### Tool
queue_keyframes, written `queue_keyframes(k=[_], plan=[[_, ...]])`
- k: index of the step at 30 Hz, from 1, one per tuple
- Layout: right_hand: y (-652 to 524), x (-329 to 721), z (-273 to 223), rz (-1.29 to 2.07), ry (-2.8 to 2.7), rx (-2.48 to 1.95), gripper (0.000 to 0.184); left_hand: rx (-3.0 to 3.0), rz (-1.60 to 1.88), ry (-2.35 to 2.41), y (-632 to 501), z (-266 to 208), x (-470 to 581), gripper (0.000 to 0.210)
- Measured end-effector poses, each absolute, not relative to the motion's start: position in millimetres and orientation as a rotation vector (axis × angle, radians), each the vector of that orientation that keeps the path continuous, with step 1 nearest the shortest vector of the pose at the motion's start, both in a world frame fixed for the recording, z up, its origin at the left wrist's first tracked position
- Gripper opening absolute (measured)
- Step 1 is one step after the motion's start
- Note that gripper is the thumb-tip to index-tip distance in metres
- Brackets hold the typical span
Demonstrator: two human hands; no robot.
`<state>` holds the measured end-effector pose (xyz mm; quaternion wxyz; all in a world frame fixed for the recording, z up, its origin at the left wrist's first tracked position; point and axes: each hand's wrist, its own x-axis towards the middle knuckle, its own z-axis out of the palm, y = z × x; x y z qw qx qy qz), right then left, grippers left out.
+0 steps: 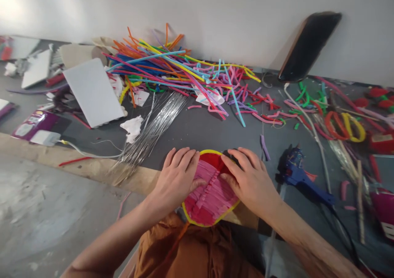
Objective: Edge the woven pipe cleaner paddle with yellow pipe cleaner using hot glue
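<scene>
Lower centre, our left hand (181, 172) and right hand (253, 174) are clasping a disc (212, 187). We're probably shaping it, next needing even pressure.

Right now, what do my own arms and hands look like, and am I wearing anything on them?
Your left hand and right hand are ungloved, with no rings visible. The left forearm and right forearm show no sleeves, watch or bracelet.
</scene>
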<state>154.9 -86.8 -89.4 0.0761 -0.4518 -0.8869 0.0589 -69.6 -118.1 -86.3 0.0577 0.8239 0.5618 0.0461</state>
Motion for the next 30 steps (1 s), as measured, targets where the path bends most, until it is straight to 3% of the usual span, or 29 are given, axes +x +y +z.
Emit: queue_keyframes(k=[11,17,26,30], plan=[[-79,168,-83,0.281,-2.408,-1.206,0.042,2.123,0.319,1.676,-106,-71,-100,0.054],[-99,217,-67,0.245,-2.11,-1.384,0.04,2.215,0.164,1.527,-81,-60,-78,0.048],[-195,204,-90,0.145,-2.394,-1.508,0.027,2.407,-0.088,1.464,-47,-61,-43,0.037],[-201,206,-93,0.086,-2.373,-1.554,0.034,2.376,-0.115,1.459,-44,-61,-39,0.038]])
